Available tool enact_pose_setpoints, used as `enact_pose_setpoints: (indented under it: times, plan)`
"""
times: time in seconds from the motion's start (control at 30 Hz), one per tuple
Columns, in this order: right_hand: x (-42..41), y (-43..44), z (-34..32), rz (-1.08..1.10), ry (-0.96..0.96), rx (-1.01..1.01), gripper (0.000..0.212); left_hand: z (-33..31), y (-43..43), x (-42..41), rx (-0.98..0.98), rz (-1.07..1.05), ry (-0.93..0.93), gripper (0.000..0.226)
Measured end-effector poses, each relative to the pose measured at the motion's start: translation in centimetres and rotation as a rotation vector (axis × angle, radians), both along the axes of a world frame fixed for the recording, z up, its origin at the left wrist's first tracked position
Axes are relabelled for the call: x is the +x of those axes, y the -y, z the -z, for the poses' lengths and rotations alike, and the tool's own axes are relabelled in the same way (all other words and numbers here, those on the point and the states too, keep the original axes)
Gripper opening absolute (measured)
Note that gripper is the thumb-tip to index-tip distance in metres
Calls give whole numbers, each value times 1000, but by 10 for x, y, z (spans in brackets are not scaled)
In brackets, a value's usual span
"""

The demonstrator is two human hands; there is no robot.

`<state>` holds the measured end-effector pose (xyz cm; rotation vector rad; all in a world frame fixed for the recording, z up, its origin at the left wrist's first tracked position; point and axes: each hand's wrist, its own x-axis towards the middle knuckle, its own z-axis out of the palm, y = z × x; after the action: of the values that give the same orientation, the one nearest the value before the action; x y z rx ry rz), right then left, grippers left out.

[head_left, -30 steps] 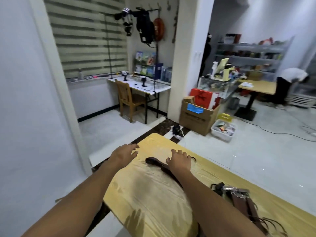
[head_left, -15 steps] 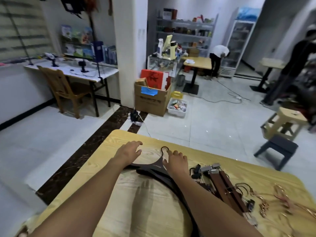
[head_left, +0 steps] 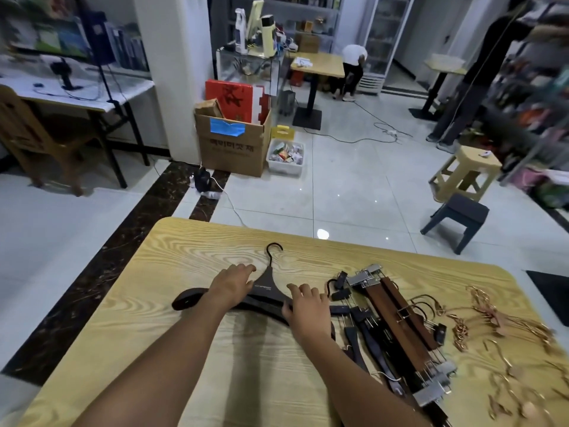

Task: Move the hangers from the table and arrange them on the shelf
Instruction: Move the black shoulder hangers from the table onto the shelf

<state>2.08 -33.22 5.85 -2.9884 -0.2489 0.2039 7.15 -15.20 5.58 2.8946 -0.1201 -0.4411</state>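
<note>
- Head view: tiled shop floor across the upper frame, box (head_left: 232, 142) beside a pillar, stools at right; wooden table (head_left: 154, 303) filling the lower frame.
- Dark hanger (head_left: 264, 286) flat at centre, long axis left to right, hook pointing toward the top.
- Left hand (head_left: 231, 284) spread flat on its left arm; right hand (head_left: 308, 306) curled over its right arm, thumb at the near edge, not clearly lifting.
- Both hands equally near.
- Clip hangers (head_left: 397, 331) piled lower right; shelf blurred at far right.

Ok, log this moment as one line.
stage: picking up | left hand: on dark hanger | right hand: on same hanger | hanger: flat on table | clip hangers: waiting
</note>
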Motion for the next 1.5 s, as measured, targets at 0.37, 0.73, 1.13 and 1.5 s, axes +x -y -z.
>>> enact_pose_setpoints:
  times: [0.37,0.73,1.13,1.5]
  plan:
    - [44,7,25,21,4,4,47,57,34,44,14,30,-155,60]
    - [63,12,53,68,70,5,43,75,39,69,-45,108,-325,71]
    - [61,14,69,129,228,-41,40,84,41,73,119,224,-248,67]
    - [52,36,76,120,288,-40,32,83,42,82,-89,100,-71,53]
